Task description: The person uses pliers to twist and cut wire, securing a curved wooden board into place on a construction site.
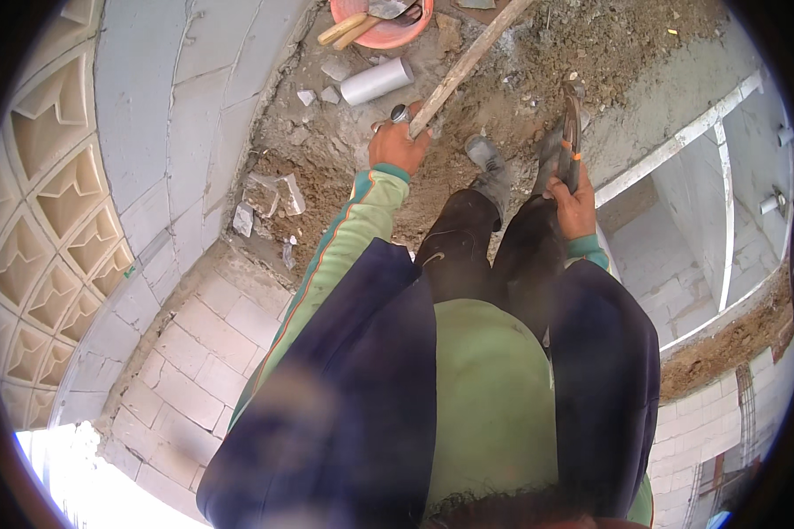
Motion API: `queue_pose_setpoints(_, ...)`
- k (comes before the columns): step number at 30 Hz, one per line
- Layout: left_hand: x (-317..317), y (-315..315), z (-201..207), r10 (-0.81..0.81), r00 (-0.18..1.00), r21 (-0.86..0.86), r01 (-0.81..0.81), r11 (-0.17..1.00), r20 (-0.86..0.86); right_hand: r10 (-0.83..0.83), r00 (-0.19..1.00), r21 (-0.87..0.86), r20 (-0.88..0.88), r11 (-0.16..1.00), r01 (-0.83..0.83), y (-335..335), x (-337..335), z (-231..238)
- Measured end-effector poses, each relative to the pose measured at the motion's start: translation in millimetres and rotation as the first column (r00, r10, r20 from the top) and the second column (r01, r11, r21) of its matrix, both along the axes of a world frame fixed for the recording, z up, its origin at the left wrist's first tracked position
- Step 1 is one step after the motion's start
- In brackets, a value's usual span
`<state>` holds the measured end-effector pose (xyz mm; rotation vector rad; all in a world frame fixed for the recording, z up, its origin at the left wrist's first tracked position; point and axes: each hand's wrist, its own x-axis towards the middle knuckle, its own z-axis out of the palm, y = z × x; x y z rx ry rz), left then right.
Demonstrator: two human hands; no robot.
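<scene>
Ahead of me, my left hand [400,148] is closed around the near end of a long wooden pole [472,60], which slants up and away to the right. A small dark and silvery round thing [400,113] shows by its fingers; I cannot make out what it is. On the right, my right hand [576,208] grips a pair of pincers [573,123] by dark handles with orange bands, jaws pointing away from me. Past my left hand, a white pipe piece [377,81] lies on the ground.
A reddish basin [395,33] with wooden-handled tools stands at the far edge. Broken block pieces [278,196] lie on the dirt at left, beside a grey block wall [141,97]. At right, a white-edged opening [679,220] drops to a lower level. My boots [485,159] stand between.
</scene>
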<state>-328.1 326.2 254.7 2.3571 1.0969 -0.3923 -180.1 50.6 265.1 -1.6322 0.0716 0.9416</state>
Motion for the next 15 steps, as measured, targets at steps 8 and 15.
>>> queue_pose_setpoints(8,-8,-29,-17,0.038,0.996,-0.014,-0.037,0.999,0.080,0.921,0.325,-0.875,0.214,0.329,-0.355,26,121,94)
queue_pose_setpoints(15,-16,-65,-20,0.021,1.000,-0.027,-0.020,0.999,0.009,0.773,-0.631,-0.998,0.067,0.055,-0.038,158,233,140)
